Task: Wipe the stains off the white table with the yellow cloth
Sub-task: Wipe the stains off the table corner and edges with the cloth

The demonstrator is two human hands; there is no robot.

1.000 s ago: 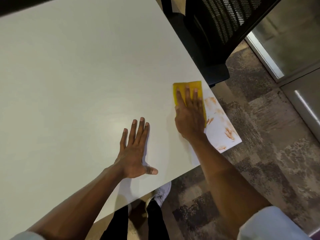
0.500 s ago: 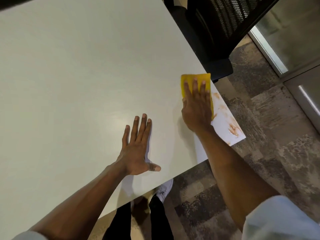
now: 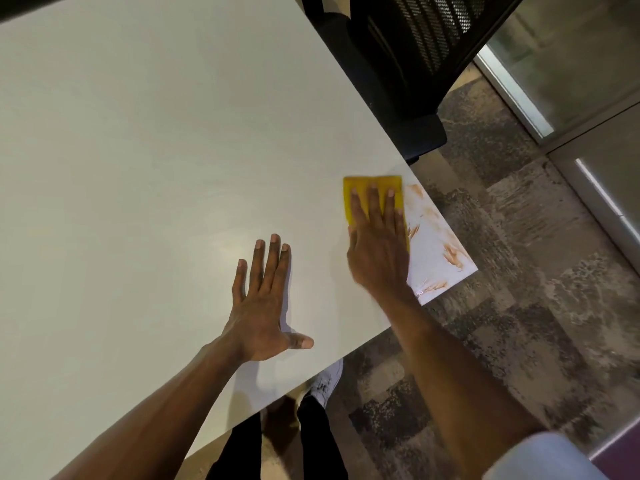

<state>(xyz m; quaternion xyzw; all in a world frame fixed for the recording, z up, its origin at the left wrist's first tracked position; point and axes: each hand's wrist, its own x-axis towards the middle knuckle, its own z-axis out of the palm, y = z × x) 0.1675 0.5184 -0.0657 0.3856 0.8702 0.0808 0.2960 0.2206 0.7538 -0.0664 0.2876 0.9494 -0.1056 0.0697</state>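
Head view. Right hand [image 3: 379,251] lies flat with straight fingers, pressing the yellow cloth [image 3: 372,188] onto the white tabletop [image 3: 156,150] without clutching it. Left hand [image 3: 263,303] is flat and spread on the tabletop, holding nothing, in the same spot as half a second ago.

Change: measured against that planted hand, the cloth has come back toward the person and slightly inward. This reads as the return half of a stroke.

Orange-brown stains [image 3: 452,252] remain on the strip right of the cloth, down to the near corner. Job judged early; strokes need to shift right.

Edges: the cloth's right side sits just beside the tabletop's right edge. The stains run close to that edge and corner, with carpet [image 3: 519,271] below. A black chair [image 3: 408,64] stands past the far stretch of the edge, apart from the cloth. Room for strokes lies leftward and away.
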